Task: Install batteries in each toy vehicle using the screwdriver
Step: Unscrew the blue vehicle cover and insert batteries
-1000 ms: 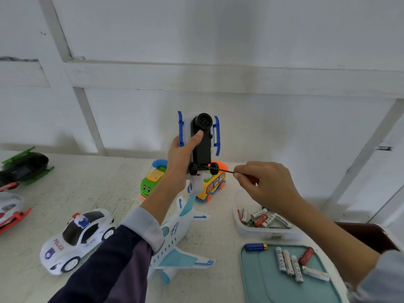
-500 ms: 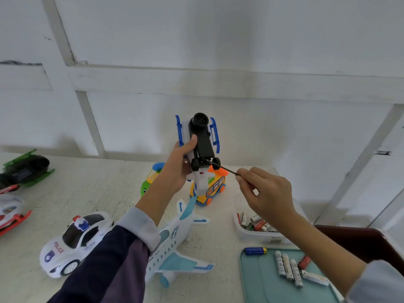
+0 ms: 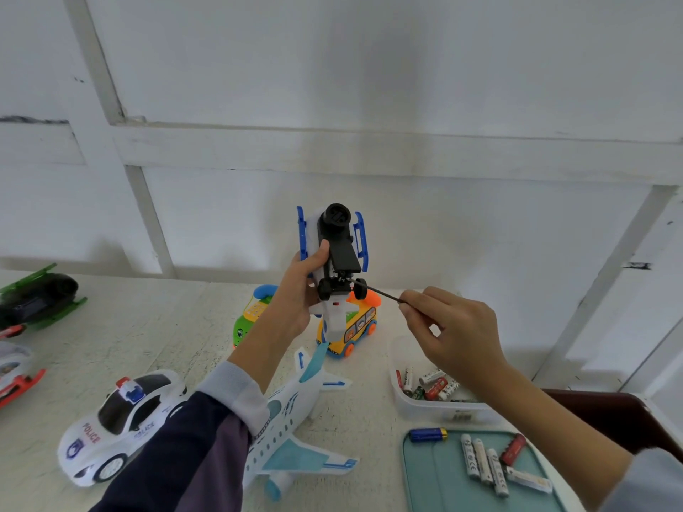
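Left hand (image 3: 295,290) grips white-and-blue plastic toy helicopter (image 3: 334,253), raised upright above the table (image 3: 148,334), glossy black underside facing camera. Right hand (image 3: 454,338) pinches thin dark metal screwdriver (image 3: 377,291); tip sits at the black belly by the small wheels. Rough white tabletop. Cylindrical batteries (image 3: 484,461) lie on smooth teal tray (image 3: 436,485) near table's right edge.

Screwdriver (image 3: 382,293) tip now seemingly at toy (image 3: 338,260) underside; R hand (image 3: 452,336) nearer.
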`<action>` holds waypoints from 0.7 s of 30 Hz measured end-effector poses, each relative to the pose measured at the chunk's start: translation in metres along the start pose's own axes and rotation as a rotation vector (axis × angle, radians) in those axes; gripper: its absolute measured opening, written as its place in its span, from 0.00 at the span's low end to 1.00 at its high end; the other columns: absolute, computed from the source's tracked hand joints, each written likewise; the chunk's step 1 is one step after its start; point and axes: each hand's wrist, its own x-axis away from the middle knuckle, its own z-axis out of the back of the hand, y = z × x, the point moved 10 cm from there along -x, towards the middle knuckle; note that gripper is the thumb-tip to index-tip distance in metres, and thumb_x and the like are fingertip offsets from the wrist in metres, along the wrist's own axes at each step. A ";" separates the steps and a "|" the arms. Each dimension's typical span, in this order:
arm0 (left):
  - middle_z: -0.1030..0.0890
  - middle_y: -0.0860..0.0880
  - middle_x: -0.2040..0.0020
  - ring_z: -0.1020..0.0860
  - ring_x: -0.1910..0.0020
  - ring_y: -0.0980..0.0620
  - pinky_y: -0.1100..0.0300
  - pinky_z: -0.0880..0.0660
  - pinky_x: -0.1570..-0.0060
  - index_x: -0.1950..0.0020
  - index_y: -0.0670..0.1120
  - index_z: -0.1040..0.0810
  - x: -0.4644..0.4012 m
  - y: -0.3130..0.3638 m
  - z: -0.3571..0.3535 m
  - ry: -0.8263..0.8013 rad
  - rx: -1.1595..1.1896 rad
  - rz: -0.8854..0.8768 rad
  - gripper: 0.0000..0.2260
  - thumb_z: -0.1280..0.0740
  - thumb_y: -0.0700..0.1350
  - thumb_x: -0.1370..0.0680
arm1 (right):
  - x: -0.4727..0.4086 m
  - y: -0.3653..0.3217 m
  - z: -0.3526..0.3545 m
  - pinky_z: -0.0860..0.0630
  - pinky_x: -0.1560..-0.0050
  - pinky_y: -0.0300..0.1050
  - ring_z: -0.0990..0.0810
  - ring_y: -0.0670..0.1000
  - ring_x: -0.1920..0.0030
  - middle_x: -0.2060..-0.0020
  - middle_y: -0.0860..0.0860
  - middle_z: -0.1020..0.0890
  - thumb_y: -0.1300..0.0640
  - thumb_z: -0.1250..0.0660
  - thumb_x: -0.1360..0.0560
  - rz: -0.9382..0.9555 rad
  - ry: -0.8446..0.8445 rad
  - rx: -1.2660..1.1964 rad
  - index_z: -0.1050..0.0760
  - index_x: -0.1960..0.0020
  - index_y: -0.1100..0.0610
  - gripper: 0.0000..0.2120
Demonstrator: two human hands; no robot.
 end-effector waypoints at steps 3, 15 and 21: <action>0.18 0.45 0.52 0.18 0.56 0.48 0.56 0.20 0.65 0.32 0.42 0.28 0.000 0.000 0.000 -0.005 0.001 0.002 0.34 0.31 0.56 0.36 | 0.000 0.000 0.000 0.38 0.74 0.30 0.33 0.41 0.75 0.73 0.45 0.22 0.54 0.39 0.25 0.019 -0.017 0.007 0.17 0.58 0.56 0.13; 0.16 0.46 0.52 0.16 0.61 0.52 0.59 0.21 0.68 0.35 0.44 0.27 0.004 -0.012 -0.006 -0.019 -0.069 0.053 0.32 0.31 0.58 0.35 | -0.015 0.009 0.000 0.36 0.76 0.33 0.28 0.46 0.77 0.72 0.46 0.22 0.53 0.40 0.25 -0.031 -0.030 0.087 0.18 0.58 0.55 0.13; 0.15 0.48 0.55 0.15 0.60 0.51 0.57 0.20 0.67 0.36 0.45 0.27 0.010 -0.019 -0.008 -0.036 -0.099 0.050 0.30 0.30 0.56 0.35 | -0.021 0.012 0.005 0.39 0.75 0.30 0.28 0.45 0.76 0.72 0.46 0.22 0.54 0.39 0.25 -0.018 -0.048 0.086 0.18 0.57 0.56 0.12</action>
